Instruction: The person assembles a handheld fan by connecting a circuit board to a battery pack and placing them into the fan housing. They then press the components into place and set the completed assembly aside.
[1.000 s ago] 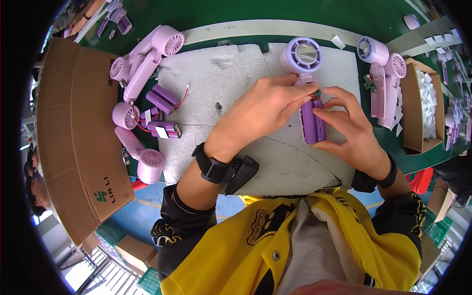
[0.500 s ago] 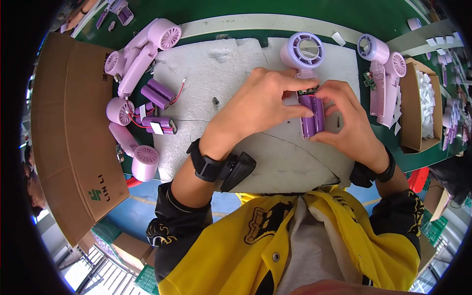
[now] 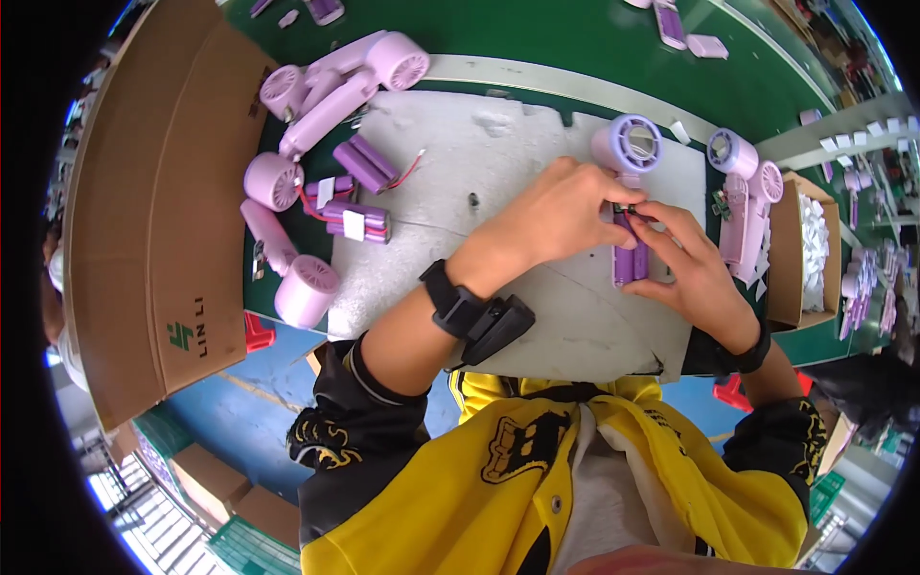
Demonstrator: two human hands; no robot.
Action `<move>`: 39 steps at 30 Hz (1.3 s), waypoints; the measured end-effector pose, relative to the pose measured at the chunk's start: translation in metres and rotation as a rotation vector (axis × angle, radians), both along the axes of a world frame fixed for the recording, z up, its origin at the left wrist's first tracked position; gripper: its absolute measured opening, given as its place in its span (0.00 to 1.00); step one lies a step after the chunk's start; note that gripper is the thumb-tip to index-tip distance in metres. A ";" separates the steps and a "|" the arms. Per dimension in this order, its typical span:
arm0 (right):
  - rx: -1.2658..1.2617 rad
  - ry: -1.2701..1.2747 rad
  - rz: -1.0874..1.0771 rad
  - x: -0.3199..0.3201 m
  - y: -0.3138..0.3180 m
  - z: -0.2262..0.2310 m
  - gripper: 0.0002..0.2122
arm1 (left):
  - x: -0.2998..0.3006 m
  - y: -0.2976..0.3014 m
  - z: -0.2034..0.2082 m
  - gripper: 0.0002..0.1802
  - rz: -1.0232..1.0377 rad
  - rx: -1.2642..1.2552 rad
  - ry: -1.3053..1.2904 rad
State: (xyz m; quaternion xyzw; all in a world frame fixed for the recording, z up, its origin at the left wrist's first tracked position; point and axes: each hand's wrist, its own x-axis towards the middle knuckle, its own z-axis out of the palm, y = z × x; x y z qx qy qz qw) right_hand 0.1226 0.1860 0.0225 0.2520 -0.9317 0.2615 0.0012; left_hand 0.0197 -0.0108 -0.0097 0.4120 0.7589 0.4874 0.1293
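Note:
A lilac handheld fan (image 3: pixel 628 144) lies on the white foam board (image 3: pixel 431 129), its round head away from me and its handle open toward me. Inside the handle sits a purple twin-cell battery pack (image 3: pixel 630 265). My left hand (image 3: pixel 565 213) comes over the handle from the left, thumb and fingers closed on its upper part by a small circuit board. From the right, my right hand (image 3: pixel 692 273) pinches near the board and red wire with its fingertips, while its thumb rests by the pack's lower end. The fingers hide most of the board.
On the left lie several pink fan bodies (image 3: pixel 331 115) and loose purple battery packs (image 3: pixel 364 163) with red wires. A tall cardboard box (image 3: pixel 163 211) stands beyond them. At right are another open fan (image 3: pixel 738 211) and a small box (image 3: pixel 788 268) of white paper pieces.
The whole view has shifted, so the scene sits farther right. Both hands stay at the same fan; the right fingertips have drawn together near the board and wire.

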 end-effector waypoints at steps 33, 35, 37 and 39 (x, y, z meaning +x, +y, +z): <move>-0.143 -0.420 0.270 -0.214 -0.177 0.008 0.18 | -0.007 0.044 -0.040 0.17 0.215 -0.013 -0.093; -0.157 -0.304 0.178 -0.223 -0.181 0.005 0.18 | -0.006 0.054 -0.054 0.17 0.253 0.239 0.117; -0.185 0.104 0.238 -0.227 -0.189 -0.010 0.17 | -0.007 0.060 -0.060 0.17 0.265 0.351 0.232; -0.198 0.316 0.265 -0.227 -0.197 -0.018 0.16 | -0.007 0.062 -0.061 0.19 0.202 0.300 0.086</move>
